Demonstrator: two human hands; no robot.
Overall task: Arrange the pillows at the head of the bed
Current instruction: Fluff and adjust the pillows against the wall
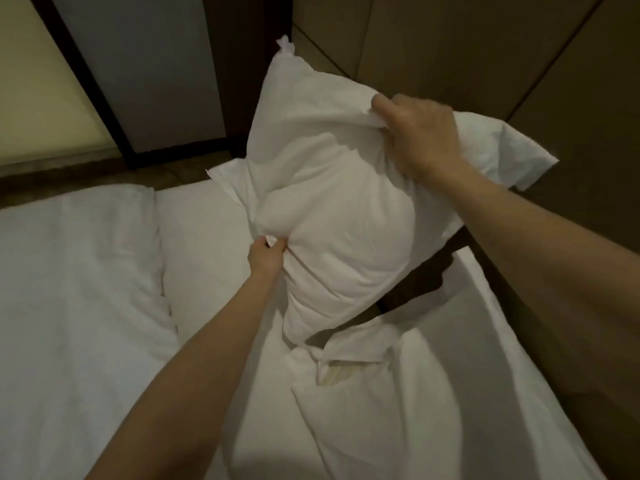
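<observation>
I hold a white pillow (pixel 332 209) up in the air over the bed, tilted with one corner pointing up toward the headboard. My left hand (pixel 266 256) pinches its lower left edge. My right hand (pixel 415 140) grips a bunch of fabric at its upper right. A second white pillow (pixel 398 393) lies on the mattress below it, its case open at one end where the inner pillow shows. Its far end is hidden behind the raised pillow.
A padded brown headboard (pixel 485 46) runs along the right. A folded white duvet (pixel 76 289) covers the left of the bed, with bare white sheet (pixel 197 237) beside it. A dark-framed wall panel (pixel 145 81) and floor strip lie beyond the bed.
</observation>
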